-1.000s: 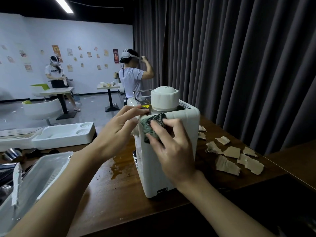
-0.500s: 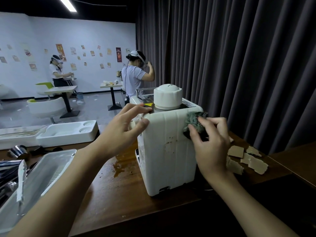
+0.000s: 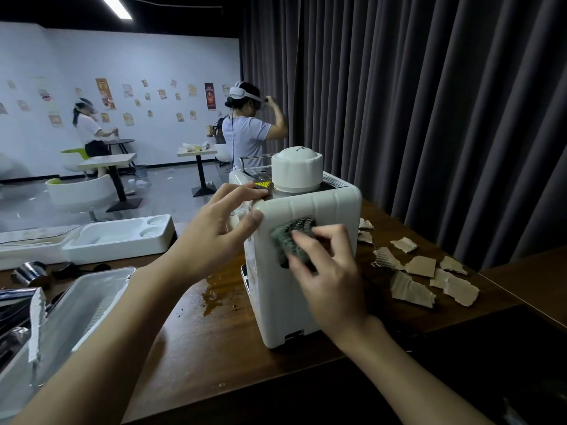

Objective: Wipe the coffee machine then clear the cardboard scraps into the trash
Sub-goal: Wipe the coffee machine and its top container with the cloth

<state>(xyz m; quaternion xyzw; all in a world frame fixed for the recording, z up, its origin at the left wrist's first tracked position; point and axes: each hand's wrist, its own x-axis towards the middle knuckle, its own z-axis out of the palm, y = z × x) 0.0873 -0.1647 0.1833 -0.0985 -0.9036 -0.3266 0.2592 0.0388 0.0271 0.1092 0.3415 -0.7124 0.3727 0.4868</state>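
well, furthest left is the left hand [image 3: 211,237], fingers spread over the top left corner of the coffee machine [image 3: 271,305], thumb pressed on its near panel. it braces the machine and grips nothing. the coffee machine stands on the wooden counter [image 3: 221,357], a boxy white plastic body with a domed white cap [image 3: 297,173] on top. it looks stiff and fairly heavy, yet tall for its foot, so i judge it could tip or slide under a hard rub, the more so with the wet brown spill [image 3: 216,297] just left of its base. the top corners are the safe hold, not the cap, which may lift off. on the near panel a dark green knitted scrub pad [image 3: 290,233] lies flat under the right hand [image 3: 333,283], whose spread fingers press it to the plastic; the thumb is hidden. the pad looks soft and light, and would likely drop if the pressure eased. right of the machine the cardboard scraps [image 3: 411,291] lie scattered: light, torn, best swept together. a yellow warning sticker [image 3: 263,184] sits on the machine's top, its print too small to read; no brand is legible.
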